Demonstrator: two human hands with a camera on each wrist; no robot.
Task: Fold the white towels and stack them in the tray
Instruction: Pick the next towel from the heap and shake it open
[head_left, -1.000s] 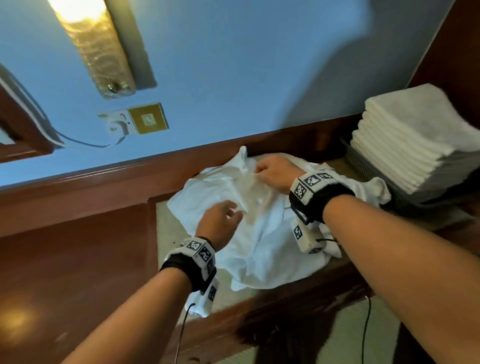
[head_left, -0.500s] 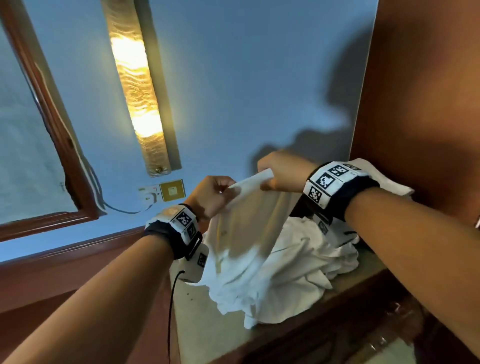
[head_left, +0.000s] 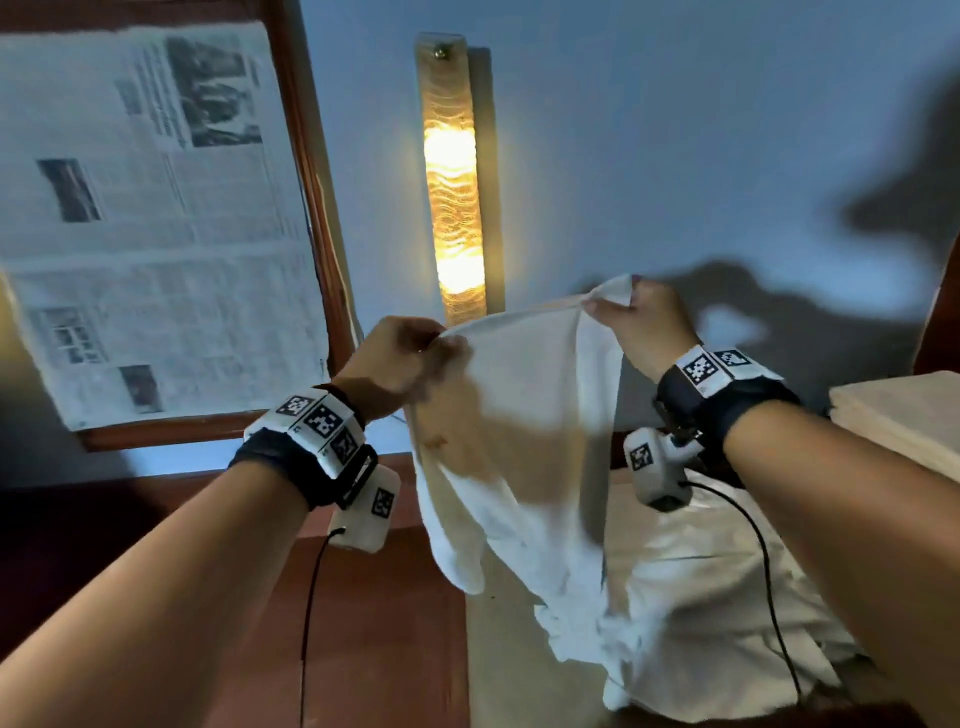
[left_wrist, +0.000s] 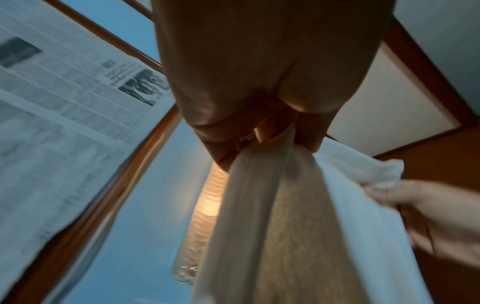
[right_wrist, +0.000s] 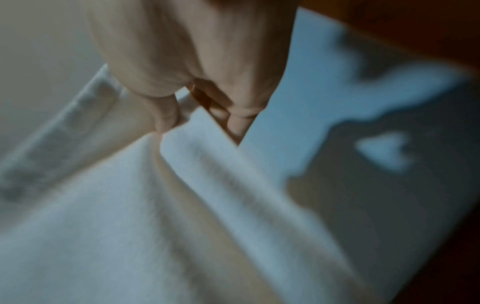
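You are holding one white towel (head_left: 519, 415) up in the air in front of the wall, well above the heap of unfolded towels (head_left: 717, 613) that is lying on the pale counter top (head_left: 519, 675). Your left hand (head_left: 400, 358) is pinching the towel's top edge at its left end, fingers curled tight round a gathered bunch of cloth, as the left wrist view is showing plainly. Your right hand (head_left: 644, 322) is gripping the opposite corner between thumb and curled fingers, with a small tip of cloth sticking up above the knuckles. The top edge is running almost taut between your two hands, while the rest is hanging down in loose folds, its lower end reaching the heap. A stack of folded towels (head_left: 904, 415) is sitting at the right edge. A lit wall lamp (head_left: 454, 176) is glowing behind the towel.
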